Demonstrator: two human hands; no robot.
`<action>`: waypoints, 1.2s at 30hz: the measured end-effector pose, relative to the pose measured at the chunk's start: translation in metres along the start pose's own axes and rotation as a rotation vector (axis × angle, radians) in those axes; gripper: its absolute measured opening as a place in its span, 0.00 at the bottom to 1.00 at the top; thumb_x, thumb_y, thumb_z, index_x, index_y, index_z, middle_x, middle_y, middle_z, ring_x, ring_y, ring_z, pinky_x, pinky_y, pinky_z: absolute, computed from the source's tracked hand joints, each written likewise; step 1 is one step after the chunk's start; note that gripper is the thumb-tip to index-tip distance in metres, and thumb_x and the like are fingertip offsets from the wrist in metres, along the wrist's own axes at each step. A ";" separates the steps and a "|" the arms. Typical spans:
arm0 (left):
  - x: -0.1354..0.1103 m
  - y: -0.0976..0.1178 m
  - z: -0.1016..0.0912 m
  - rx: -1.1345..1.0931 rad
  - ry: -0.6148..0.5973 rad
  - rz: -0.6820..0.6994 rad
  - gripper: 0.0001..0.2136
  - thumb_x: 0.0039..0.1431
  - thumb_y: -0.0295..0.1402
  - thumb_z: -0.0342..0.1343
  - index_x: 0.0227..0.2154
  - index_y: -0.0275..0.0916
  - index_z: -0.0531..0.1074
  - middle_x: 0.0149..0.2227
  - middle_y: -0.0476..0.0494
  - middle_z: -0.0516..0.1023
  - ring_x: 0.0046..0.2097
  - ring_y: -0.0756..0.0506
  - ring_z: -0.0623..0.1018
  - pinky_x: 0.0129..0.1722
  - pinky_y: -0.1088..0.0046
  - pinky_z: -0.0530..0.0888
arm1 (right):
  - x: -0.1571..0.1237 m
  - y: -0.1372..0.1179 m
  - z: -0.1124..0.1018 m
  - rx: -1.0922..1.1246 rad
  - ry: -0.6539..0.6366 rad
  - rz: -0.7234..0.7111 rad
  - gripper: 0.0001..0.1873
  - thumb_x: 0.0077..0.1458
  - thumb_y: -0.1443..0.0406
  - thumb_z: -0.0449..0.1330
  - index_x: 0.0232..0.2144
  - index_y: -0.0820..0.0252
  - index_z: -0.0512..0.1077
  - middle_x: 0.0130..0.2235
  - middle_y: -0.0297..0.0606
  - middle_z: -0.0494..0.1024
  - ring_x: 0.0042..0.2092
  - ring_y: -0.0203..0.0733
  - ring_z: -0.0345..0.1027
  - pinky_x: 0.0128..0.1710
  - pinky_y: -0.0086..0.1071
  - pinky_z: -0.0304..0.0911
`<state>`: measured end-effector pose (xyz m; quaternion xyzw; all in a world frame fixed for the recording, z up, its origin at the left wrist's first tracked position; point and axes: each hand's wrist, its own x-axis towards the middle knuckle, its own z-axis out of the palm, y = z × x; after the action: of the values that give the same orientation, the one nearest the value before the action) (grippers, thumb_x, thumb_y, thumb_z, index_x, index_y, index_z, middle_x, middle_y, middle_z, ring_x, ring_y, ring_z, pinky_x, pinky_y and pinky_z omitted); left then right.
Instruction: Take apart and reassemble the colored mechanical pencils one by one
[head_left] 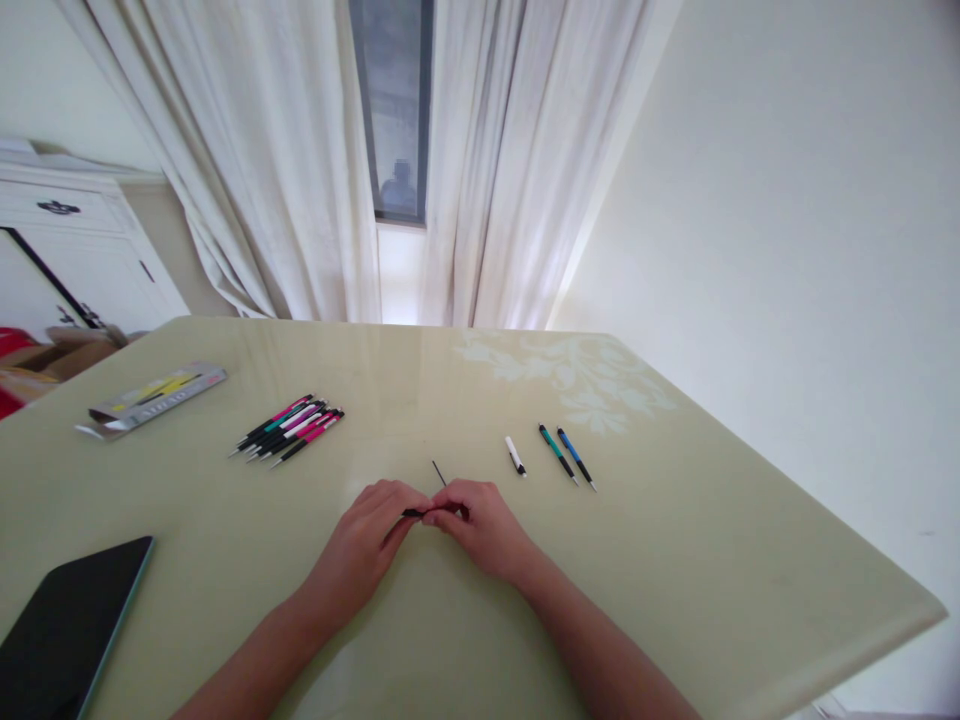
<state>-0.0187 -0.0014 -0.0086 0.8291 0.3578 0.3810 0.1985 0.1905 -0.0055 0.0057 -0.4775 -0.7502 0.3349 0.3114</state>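
My left hand (pixel 371 530) and my right hand (pixel 480 525) meet at the middle of the table, fingers pinched together on a small black pen part (pixel 415 512) held between them. Just beyond my right hand a thin dark refill (pixel 439 472) lies on the table. A white pen piece (pixel 514 455) lies to the right of it. Further right lie a green pen (pixel 557 453) and a blue pen (pixel 576 458), side by side. A bundle of several pens (pixel 289 428) in pink, green, white and black lies to the left.
The pale green table (pixel 675 540) has a white flower pattern at the far right. A flat pen package (pixel 154 397) lies at the far left. A dark tablet (pixel 67 630) sits at the near left corner. Curtains and a window stand behind.
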 end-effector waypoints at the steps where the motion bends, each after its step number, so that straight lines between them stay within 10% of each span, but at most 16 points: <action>1: 0.000 -0.001 0.000 0.017 -0.002 0.023 0.06 0.69 0.31 0.53 0.42 0.45 0.76 0.39 0.48 0.81 0.43 0.44 0.78 0.46 0.67 0.74 | 0.000 0.001 0.000 -0.020 0.001 -0.014 0.04 0.60 0.66 0.67 0.36 0.54 0.83 0.33 0.32 0.82 0.33 0.37 0.71 0.36 0.28 0.62; 28: 0.002 -0.006 0.005 0.069 0.014 -0.105 0.07 0.68 0.38 0.56 0.41 0.44 0.76 0.40 0.45 0.81 0.44 0.42 0.79 0.47 0.65 0.75 | 0.019 0.024 -0.006 -0.526 0.221 0.138 0.05 0.63 0.67 0.63 0.33 0.59 0.77 0.36 0.39 0.77 0.37 0.42 0.71 0.38 0.32 0.61; 36: 0.000 -0.003 0.003 0.019 -0.001 -0.067 0.09 0.67 0.42 0.58 0.42 0.45 0.77 0.37 0.46 0.82 0.39 0.44 0.80 0.41 0.68 0.77 | 0.003 0.007 -0.013 -0.096 0.186 -0.045 0.09 0.64 0.60 0.62 0.37 0.59 0.79 0.34 0.36 0.79 0.35 0.38 0.71 0.36 0.30 0.64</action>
<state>-0.0173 0.0005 -0.0119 0.8187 0.3888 0.3705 0.2034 0.2032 0.0026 0.0077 -0.5039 -0.7438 0.2460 0.3639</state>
